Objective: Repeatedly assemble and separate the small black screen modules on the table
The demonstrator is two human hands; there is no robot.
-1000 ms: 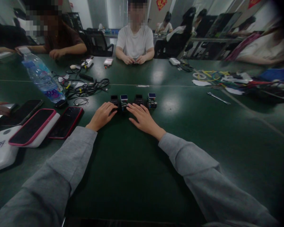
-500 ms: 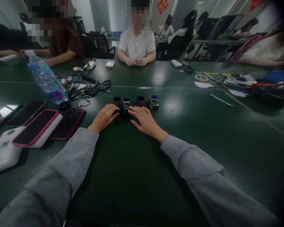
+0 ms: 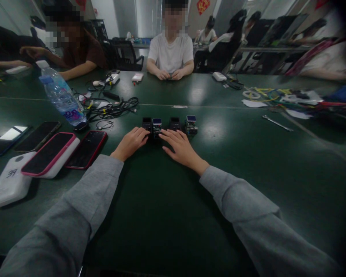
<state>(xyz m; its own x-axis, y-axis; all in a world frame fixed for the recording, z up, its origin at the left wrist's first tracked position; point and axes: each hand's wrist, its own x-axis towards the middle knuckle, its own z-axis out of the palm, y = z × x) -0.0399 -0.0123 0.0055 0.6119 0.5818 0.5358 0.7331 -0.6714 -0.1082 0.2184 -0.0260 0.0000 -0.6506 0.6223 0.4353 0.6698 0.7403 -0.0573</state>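
Several small electronic devices stand in a row on the dark green table (image 3: 161, 215). From the left they are a black device with a small screen (image 3: 147, 122), a circuit board with a small screen (image 3: 157, 123), a second black device (image 3: 174, 122) and a second circuit board (image 3: 191, 125). My left hand (image 3: 132, 143), fingers bent and thumb apart, is at the near side of the left black device. My right hand (image 3: 181, 149) has spread fingers, its fingertips at the left circuit board and in front of the second black device. Neither hand visibly grips anything; exact contact is unclear.
Phones (image 3: 88, 149), a white power bank (image 3: 11, 179) marked 39 and a tilted water bottle (image 3: 62, 94) lie left. Black cables (image 3: 115, 109) are beyond. At right are a wrench (image 3: 277, 123) and tangled wires (image 3: 279, 96). A person (image 3: 170, 54) sits opposite.
The whole view has shifted slightly, so the table items appear a little further right. My hands keep nearly the same pose by the devices. The person at far left has raised a hand.
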